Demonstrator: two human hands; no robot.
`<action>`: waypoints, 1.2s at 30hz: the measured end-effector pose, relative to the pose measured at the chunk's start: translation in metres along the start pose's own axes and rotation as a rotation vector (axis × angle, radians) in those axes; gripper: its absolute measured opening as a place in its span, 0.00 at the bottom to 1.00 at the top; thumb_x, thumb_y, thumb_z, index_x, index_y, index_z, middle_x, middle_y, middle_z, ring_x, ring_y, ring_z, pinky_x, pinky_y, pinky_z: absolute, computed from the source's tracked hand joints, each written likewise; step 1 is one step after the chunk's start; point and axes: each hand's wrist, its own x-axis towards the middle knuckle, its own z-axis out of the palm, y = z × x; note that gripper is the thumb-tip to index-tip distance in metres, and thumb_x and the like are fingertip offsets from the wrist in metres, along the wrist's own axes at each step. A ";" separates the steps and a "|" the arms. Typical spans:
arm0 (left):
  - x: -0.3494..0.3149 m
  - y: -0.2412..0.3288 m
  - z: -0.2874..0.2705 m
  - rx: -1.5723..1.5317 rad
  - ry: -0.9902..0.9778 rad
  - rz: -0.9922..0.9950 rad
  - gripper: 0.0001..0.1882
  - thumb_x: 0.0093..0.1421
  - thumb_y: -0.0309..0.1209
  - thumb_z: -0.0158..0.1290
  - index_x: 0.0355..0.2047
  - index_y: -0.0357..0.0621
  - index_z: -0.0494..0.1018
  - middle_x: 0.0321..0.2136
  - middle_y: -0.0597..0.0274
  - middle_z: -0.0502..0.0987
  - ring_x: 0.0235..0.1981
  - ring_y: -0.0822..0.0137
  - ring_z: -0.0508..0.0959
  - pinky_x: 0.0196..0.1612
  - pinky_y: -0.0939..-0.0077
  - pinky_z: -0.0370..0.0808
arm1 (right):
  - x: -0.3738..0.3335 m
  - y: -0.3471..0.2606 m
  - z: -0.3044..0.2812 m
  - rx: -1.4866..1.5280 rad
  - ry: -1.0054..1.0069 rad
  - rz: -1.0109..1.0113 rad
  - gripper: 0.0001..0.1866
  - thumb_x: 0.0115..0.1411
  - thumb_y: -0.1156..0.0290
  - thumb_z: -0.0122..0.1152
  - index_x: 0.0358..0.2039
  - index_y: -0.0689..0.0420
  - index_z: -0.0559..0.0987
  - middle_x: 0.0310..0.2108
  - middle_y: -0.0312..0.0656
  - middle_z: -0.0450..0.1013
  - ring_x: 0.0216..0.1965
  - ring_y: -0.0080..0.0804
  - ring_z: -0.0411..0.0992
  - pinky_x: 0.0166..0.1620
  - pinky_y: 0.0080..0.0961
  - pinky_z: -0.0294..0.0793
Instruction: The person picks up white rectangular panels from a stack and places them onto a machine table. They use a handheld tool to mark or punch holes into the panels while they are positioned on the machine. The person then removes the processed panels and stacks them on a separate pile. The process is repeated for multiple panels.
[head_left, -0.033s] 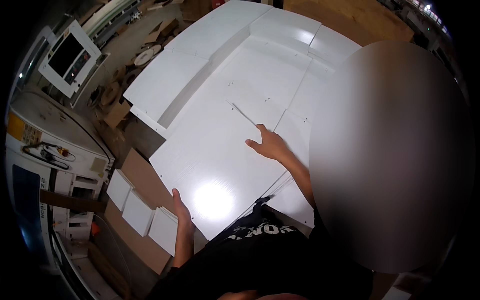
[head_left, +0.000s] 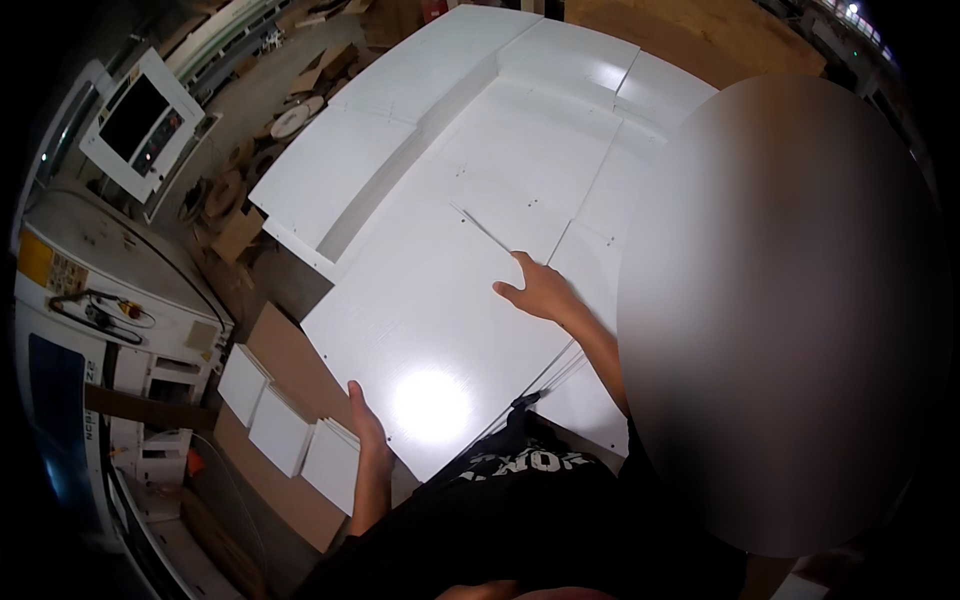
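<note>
Several broad white panels [head_left: 330,170] made up the largest part of the view, spread in front of me with raised ones along the back and left; whatever carried them was hidden underneath. A pale machine [head_left: 110,230] filled the left side.

Next in size came the near panel [head_left: 400,310], the thing under my hands. It lay closest to my body, its left corner reaching out over a brown cardboard sheet [head_left: 275,508] lower down. On that sheet sat small white pieces [head_left: 277,432], partly overlapping.

My right grip [head_left: 545,292] lay over the right part of the near panel, thumb and forefinger spread with a clear gap; I could not tell whether the hidden fingers had hold of an edge. My left grip [head_left: 370,432] was at the panel's left edge, thumb pointing up along it; its other fingers were out of sight, so I could not tell how firmly they closed, or on what.

Smallest were the dark holes [head_left: 389,438] near that edge.

I judged the step in hand to be steadying or lining up the near panel. The next move, I thought, called for even support from both sides, without scraping the surface beneath.
</note>
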 end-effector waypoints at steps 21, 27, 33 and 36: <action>-0.007 -0.017 0.041 0.348 0.058 0.102 0.47 0.65 0.62 0.49 0.71 0.40 0.50 0.68 0.46 0.57 0.68 0.47 0.58 0.67 0.51 0.58 | -0.079 0.033 0.030 0.213 0.451 0.017 0.43 0.61 0.56 0.65 0.70 0.57 0.55 0.72 0.63 0.40 0.73 0.60 0.44 0.69 0.48 0.54; 0.053 0.077 0.036 1.192 0.188 0.892 0.37 0.65 0.46 0.56 0.66 0.37 0.60 0.66 0.38 0.57 0.68 0.40 0.55 0.68 0.51 0.55 | -0.083 0.030 0.036 0.251 0.492 0.080 0.44 0.63 0.58 0.64 0.72 0.54 0.51 0.74 0.57 0.39 0.72 0.58 0.48 0.68 0.46 0.59; 0.129 0.112 0.055 1.157 -0.235 0.649 0.33 0.63 0.43 0.57 0.62 0.33 0.65 0.55 0.36 0.73 0.58 0.39 0.71 0.60 0.54 0.68 | -0.083 0.026 0.035 0.422 0.524 0.107 0.43 0.63 0.65 0.63 0.71 0.62 0.51 0.72 0.59 0.48 0.72 0.51 0.50 0.69 0.41 0.55; 0.135 0.116 0.059 1.122 -0.302 0.722 0.34 0.63 0.43 0.57 0.63 0.32 0.64 0.49 0.37 0.76 0.51 0.40 0.76 0.55 0.56 0.72 | -0.092 0.018 0.043 0.425 0.559 0.312 0.44 0.66 0.59 0.62 0.71 0.64 0.49 0.70 0.62 0.52 0.70 0.50 0.55 0.69 0.38 0.56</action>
